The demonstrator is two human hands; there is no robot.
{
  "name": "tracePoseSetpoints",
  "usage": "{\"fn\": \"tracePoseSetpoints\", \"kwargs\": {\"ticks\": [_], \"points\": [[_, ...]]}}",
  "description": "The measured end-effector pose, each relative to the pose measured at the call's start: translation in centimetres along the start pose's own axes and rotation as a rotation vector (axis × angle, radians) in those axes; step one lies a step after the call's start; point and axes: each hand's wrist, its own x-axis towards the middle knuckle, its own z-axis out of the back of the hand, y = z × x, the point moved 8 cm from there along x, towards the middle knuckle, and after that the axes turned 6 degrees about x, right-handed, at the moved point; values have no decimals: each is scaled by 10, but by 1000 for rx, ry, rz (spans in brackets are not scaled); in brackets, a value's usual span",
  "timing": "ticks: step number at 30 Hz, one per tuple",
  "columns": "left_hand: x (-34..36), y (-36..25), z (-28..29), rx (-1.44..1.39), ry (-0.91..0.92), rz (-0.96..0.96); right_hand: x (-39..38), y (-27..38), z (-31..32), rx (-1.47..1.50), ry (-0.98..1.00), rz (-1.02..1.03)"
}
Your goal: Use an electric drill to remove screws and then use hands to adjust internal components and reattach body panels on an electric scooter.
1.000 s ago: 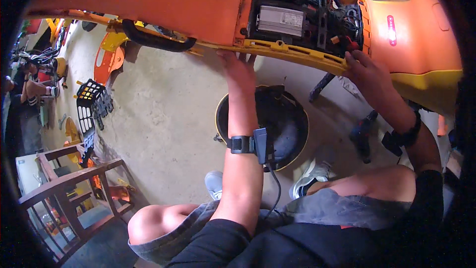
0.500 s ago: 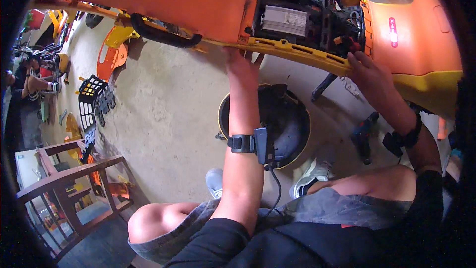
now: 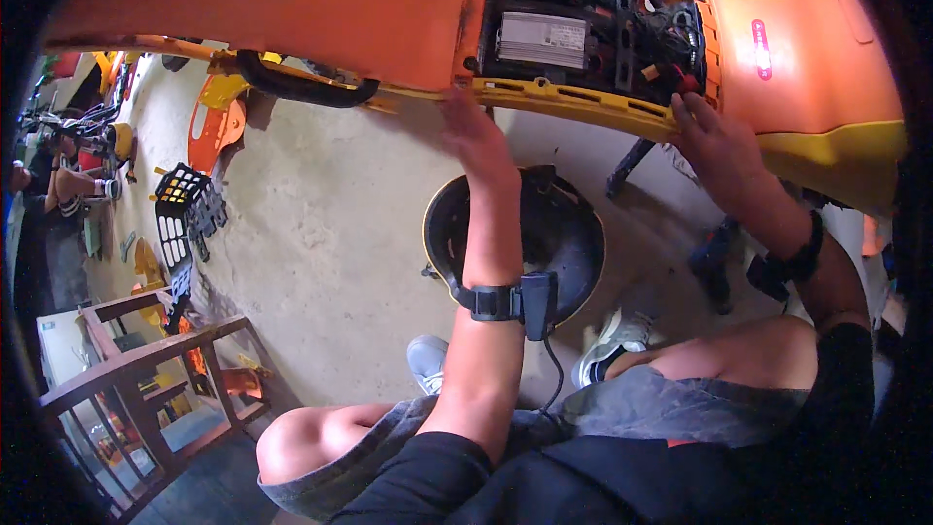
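Observation:
An orange scooter (image 3: 282,0) with yellow lower trim spans the top of the view. In its open black bay sit a finned silver box (image 3: 544,40), dark frame parts and wiring (image 3: 685,29). My left hand (image 3: 473,131) is at the lower trim, by the left corner of the bay; its fingers are smeared by motion and partly hidden. At the bay's right end, my right hand (image 3: 714,136) has its fingers curled over the edge of the yellow side panel (image 3: 583,105). The red and orange connectors (image 3: 688,84) lie just beyond those fingertips.
A black helmet (image 3: 573,243) lies open side up on the floor beneath my left forearm. A drill-like tool (image 3: 714,262) is near my right knee. Orange panels (image 3: 214,126), a black grille (image 3: 173,219) and a wooden chair (image 3: 136,360) stand left. Another person (image 3: 73,175) sits far left.
My left hand has come out from under the lower trim and tilted up beside it. My right hand stays at the panel edge. The view has shifted slightly.

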Motion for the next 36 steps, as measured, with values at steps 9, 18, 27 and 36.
{"fn": "tracePoseSetpoints", "kwargs": {"ticks": [9, 18, 27, 36], "points": [[-2, -18, -41, 189, 35, -128, 1, 0, -1, 11, -13, 14], [-11, -16, -42, 357, 7, 15, -3, 5, -2, -67, -53, 68], [-17, -20, -48, 318, -72, 176, -4, -3, -5, 18, -65, 28], [-10, -24, -48, 364, -264, 64, 1, -2, -4, -35, -27, -4]]}}
